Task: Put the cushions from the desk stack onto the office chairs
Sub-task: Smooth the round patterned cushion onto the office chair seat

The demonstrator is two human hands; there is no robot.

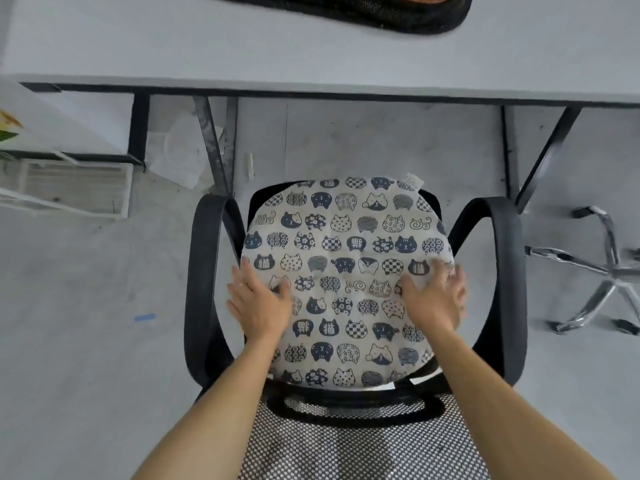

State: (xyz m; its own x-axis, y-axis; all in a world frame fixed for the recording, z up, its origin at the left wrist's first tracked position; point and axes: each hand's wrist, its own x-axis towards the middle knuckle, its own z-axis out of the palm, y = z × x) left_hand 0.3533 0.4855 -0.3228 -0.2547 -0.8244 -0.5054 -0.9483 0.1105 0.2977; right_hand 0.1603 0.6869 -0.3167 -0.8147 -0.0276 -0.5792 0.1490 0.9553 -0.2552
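Note:
A round cream cushion (346,258) printed with dark cat faces lies flat on the seat of a black office chair (204,271) directly below me. My left hand (259,303) rests palm down on the cushion's left side with its fingers spread. My right hand (436,299) lies flat on the cushion's right side, fingers apart, near the rim. Neither hand grips the fabric. On the white desk (242,46) above, the edge of another cushion (363,12), dark with an orange patch, shows at the top of the view.
The chair's mesh backrest (346,441) is right under my arms, its armrests on both sides of the cushion. A second chair's chrome star base (595,268) stands on the floor at right. Black desk legs (214,143) and a white crate (69,185) lie at left.

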